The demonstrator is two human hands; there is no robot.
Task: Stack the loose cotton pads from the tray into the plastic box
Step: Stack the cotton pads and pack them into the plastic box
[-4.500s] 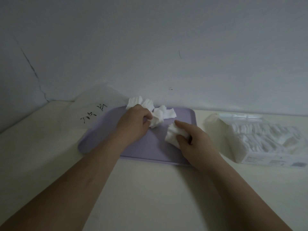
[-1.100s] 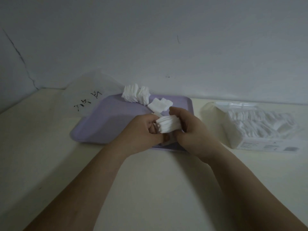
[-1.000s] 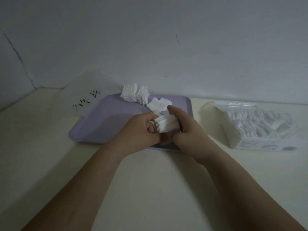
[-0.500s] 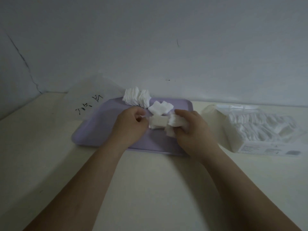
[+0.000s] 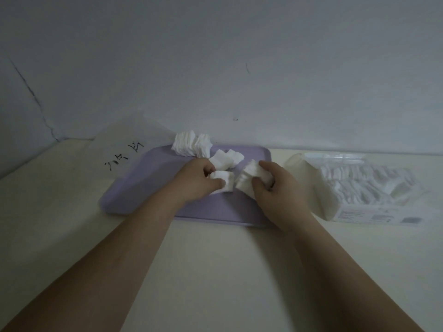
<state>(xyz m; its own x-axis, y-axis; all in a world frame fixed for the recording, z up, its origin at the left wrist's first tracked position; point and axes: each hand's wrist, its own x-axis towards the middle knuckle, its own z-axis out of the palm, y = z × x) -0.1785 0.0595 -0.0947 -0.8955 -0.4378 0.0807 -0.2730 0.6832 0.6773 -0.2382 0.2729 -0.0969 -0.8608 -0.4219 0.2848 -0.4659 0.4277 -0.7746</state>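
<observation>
The left hand [image 5: 199, 180] pinches a small squared stack of cotton pads [image 5: 224, 180], long axis running left-right, mid-frame over the flat lavender tray [image 5: 143, 185]. The right hand [image 5: 278, 185] is curled round a fanned bundle [image 5: 249, 178] tilted up-left. Fluffy loose pads [image 5: 191, 146] sit along the tray's far edge. The clear plastic box [image 5: 359, 188], pretty full, sits at right on the counter [image 5: 215, 271], just beside the tray.

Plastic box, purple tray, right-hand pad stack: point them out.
plastic box [image 5: 374, 213]: head view, front label wall.
purple tray [image 5: 148, 185]: head view, bare left floor.
right-hand pad stack [image 5: 249, 176]: head view, exposed front edge.
</observation>
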